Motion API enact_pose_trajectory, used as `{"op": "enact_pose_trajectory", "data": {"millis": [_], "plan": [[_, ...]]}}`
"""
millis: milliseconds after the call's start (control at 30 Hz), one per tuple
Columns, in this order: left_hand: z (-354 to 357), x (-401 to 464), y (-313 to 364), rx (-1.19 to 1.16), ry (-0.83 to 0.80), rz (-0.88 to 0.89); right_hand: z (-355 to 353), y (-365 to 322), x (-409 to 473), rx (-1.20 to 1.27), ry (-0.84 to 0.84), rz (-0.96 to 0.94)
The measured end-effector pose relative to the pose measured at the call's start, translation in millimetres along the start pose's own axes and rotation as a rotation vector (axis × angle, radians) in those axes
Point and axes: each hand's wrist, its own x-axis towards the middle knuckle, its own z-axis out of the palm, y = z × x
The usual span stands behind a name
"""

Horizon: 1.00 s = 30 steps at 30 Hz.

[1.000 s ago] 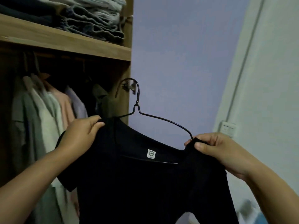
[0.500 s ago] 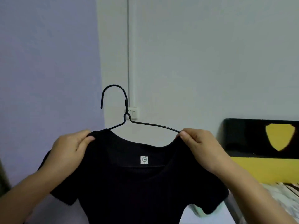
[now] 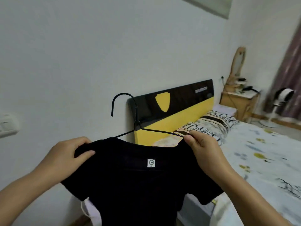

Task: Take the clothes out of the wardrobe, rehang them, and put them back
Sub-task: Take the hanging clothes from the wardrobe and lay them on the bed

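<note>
Head view: left hand (image 3: pixel 68 154) and right hand (image 3: pixel 202 149) grip black shirt (image 3: pixel 138 185) shoulders beside bed (image 3: pixel 260 152) edge

White neck label (image 3: pixel 151 163) inside collar of black top (image 3: pixel 138 185): "LXY" in ring, small mark beneath too small to read. Black headboard (image 3: pixel 179 101): pale lettering at upper right, blurred, apparently "WARRIOR"; yellow shield emblem, no text. Patterned pillow (image 3: pixel 211 121): large decorative letters, no word readable.
</note>
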Motion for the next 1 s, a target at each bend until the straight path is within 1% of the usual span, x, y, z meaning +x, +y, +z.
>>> {"op": "enact_pose_trajectory", "data": {"millis": [100,200,300,400,467,533,633,733,867,1000], "plan": [[36,17,35,-0.117,-0.115,0.130,-32,26,-19,-0.043,0.085,0.084],[76,27,79,-0.167,-0.136,0.249,-69,49,-42,-0.054,0.111,0.188],[119,33,121,-0.167,-0.143,0.308,-110,69,-69,-0.027,0.127,0.293],[163,38,164,-0.185,-0.199,0.356,-152,89,-95,-0.020,0.192,0.423],[192,38,194,-0.209,-0.230,0.403,-179,106,-111,-0.059,0.188,0.504],[220,38,225,-0.215,-0.257,0.432,-205,125,-126,-0.135,0.142,0.579],[260,33,265,-0.212,-0.302,0.468,-242,156,-146,-0.282,0.095,0.623],[295,28,301,-0.255,-0.351,0.500,-267,187,-163,-0.374,0.101,0.651],[338,31,340,-0.257,-0.457,0.502,-293,224,-180,-0.394,0.151,0.703],[385,42,379,-0.272,-0.522,0.567,-317,264,-183,-0.423,0.198,0.780]]}}
